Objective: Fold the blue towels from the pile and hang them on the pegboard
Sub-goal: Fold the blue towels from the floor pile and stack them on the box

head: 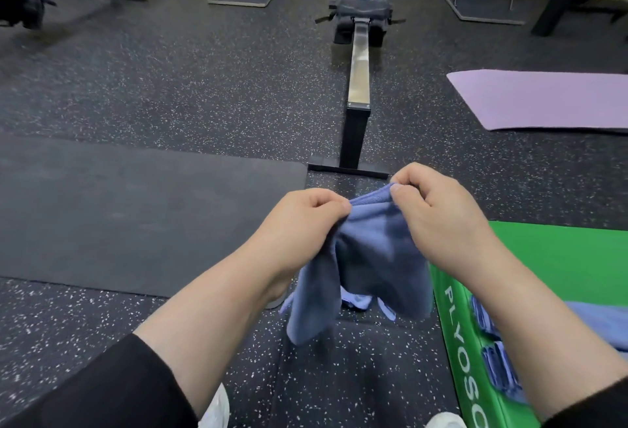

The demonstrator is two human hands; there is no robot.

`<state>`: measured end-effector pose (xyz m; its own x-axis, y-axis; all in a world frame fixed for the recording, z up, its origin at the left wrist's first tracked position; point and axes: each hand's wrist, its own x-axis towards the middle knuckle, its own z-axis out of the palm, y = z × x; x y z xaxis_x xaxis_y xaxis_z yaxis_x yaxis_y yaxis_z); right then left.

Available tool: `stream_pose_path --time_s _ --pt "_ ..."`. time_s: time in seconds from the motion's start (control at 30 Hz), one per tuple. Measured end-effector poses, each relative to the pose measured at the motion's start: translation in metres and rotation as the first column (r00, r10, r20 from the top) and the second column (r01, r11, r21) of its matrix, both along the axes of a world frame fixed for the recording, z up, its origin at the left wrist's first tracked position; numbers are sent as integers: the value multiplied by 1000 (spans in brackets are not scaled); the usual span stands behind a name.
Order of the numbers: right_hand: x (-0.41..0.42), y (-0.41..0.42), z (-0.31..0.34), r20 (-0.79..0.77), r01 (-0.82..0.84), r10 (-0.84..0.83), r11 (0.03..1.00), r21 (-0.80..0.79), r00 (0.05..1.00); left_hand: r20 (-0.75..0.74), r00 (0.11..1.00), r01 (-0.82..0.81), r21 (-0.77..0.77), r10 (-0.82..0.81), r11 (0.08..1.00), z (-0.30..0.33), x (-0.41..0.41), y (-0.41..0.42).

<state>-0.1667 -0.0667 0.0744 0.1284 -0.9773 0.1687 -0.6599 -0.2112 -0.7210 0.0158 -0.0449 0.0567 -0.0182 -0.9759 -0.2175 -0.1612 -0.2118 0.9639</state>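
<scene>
Blue terry cloth, one towel (370,257), held up in the air just short of the near foot of the rowing machine (356,94). Left hand (306,220) closed on the towel's top edge, thumb and curled fingers pinching a corner. Right hand (431,210) likewise clamped on the top edge just beside it, fingers tucked over the cloth. The two hands sit close together, a short span of hem bunched between them. The towel hangs down in loose folds, doubled over on itself, lower end clear of the speckled rubber floor (187,87). More blue towels (598,322) lie on a green plyo box (560,257), which stands on the near right of the rowing machine's foot; some of that cloth drapes over the box's lettered side. Black mat (136,210) lies flat to the left of the rower's foot. Purple mat (543,101) lies to the right of the rower's rail. Black sleeves (112,390) pushed up both forearms. White shoe tips (217,410) show at the bottom edge. Pegboard not in view.
</scene>
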Motion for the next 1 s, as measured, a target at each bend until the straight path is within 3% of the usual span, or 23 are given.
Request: stream_pose_path --time_s 0.23,0.37,0.5,0.63,0.77,0.87,1.0 --pt "4 1 -2 74 56 -62 995 88 995 106 994 13 -124 0 992 2 2 2" --pt "8 4 -1 125 -6 -12 989 145 992 180 984 23 -203 14 979 2 5 4" --pt "6 4 0 -61 -112 119 987 112 991 244 970 72 -219 -17 973 1 9 2" --pt "-3 -1 -1 8 28 -28 999 -37 1000 408 899 217 -91 -162 972 -3 18 2" --pt "-21 -11 0 17 148 -148 989 -21 989 499 858 138 9 -124 990 -17 28 -1" --pt "-20 -9 2 -1 -34 34 994 100 999 454 887 126 -74 -79 989 -12 27 0" --pt "-6 2 -1 -85 -291 319 926 240 944 447 890 176 -150 -92 973 -2 16 2"
